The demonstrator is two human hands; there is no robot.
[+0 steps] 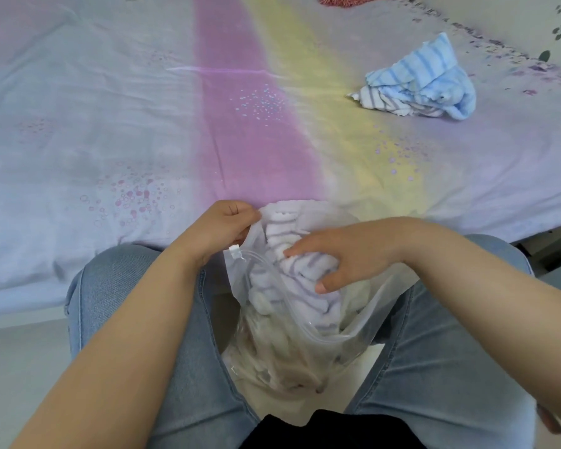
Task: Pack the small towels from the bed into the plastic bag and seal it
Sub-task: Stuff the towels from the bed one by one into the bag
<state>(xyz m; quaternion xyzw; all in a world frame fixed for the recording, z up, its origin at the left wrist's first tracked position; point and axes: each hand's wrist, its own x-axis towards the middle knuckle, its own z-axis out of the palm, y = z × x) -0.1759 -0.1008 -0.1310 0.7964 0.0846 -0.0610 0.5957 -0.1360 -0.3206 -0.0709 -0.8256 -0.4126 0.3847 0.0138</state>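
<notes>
bed (143,108) w/ pastel sheet fills the top; no readable writing. plastic bag (347,335) stands open between the person's knees in jeans, contents at its bottom blurred. white-and-purple striped towel (305,286) sits in bag's mouth. two more small towels (425,82) lie crumpled on bed, far right. left hand (224,225) pinches bag rim; right hand (344,254) fingers curl round striped towel.

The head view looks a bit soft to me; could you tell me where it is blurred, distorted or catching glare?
Head view: soft overall, lighting even, no hard shadows; wide-angle bends the bed edge; slight glare on the bag; towels fairly clear.
</notes>
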